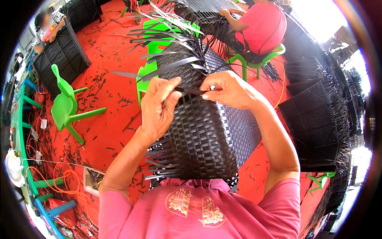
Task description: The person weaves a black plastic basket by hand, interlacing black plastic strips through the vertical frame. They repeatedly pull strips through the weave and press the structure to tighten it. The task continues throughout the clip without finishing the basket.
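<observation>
A large black woven piece (199,131), like wickerwork made of flat strips, rests in front of my body, with a corner edge running down its right side. Many loose black strip ends (181,51) fan out from its far edge, and shorter ones stick out at the lower left. My left hand (159,105) is closed, thumb and fingers pinching a black strip (190,91) at the far part of the weave. On the right, my right hand (229,89) pinches the same dark strip between thumb and forefinger. The strip's exact path under the fingers is partly hidden.
A green chair (65,101) stands at left on the red floor (115,99), which is strewn with black scraps. Another green chair (153,51) is beyond the weave. A person in pink (262,28) sits at far right. Black woven panels (312,123) line the right side.
</observation>
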